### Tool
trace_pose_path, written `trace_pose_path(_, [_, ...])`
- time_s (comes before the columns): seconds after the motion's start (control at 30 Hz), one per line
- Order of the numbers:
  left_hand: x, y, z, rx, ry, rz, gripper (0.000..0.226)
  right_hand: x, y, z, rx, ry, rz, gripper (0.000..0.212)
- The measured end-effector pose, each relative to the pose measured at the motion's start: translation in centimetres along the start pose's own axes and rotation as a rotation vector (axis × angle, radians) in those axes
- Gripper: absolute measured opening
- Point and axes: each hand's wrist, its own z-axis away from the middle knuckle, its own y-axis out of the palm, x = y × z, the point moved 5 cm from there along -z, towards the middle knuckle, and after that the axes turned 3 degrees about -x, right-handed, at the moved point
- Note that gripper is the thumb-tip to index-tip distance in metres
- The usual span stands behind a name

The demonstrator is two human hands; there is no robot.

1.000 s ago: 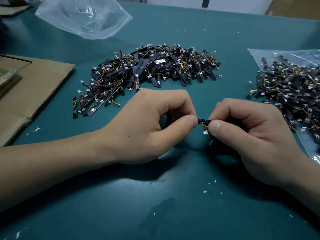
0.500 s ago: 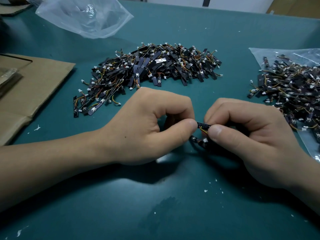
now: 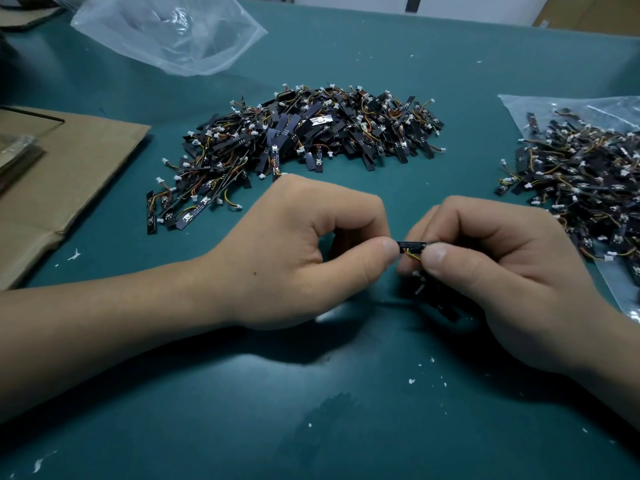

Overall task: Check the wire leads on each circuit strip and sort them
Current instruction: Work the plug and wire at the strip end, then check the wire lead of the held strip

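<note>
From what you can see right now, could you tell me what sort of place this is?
Probably an electronics inspection bench: a big pile of wired circuit strips on a green mat, a second pile on a plastic bag, and left hand and right hand pinching one strip.

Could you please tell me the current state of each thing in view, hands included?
Left hand: pinches the strip's left end.
Right hand: pinches its right end.
Strip: held level between both hands, wires showing underneath.
Centre pile: loose heap on the table.
Right pile: heaped on the flat bag.
Flat bag: lying flat under that pile.
Empty bag: crumpled, nothing visible inside.
Cardboard: flattened, lying at the left.
</note>
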Motion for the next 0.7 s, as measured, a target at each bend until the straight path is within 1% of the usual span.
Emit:
trace_pose_path(0.13, [0.04,0.08,-0.07,0.021,-0.003,-0.009,0.021,-0.13,-0.06,0.03,0.004,0.001,0.036,0.016])
trace_pose_path(0.23, [0.21,-0.04,-0.12,0.003,-0.02,0.017,0.019,-0.22,-0.32,0.11,-0.022,0.001,0.048,0.019])
trace_pose_path(0.43, [0.15,-0.04,-0.09,-0.01,-0.024,-0.002,0.019,-0.07,-0.22,-0.03,-0.021,-0.008,0.026,0.015])
trace_pose_path(0.57, [0.15,-0.22,-0.07,-0.023,-0.031,0.005,0.021,-0.2,-0.26,0.07,-0.035,-0.002,0.066,0.022])
trace_pose_path(0.7, [0.3,-0.28,-0.08,-0.012,-0.045,0.044,0.023,-0.28,-0.32,0.13,-0.043,0.001,0.051,0.022])
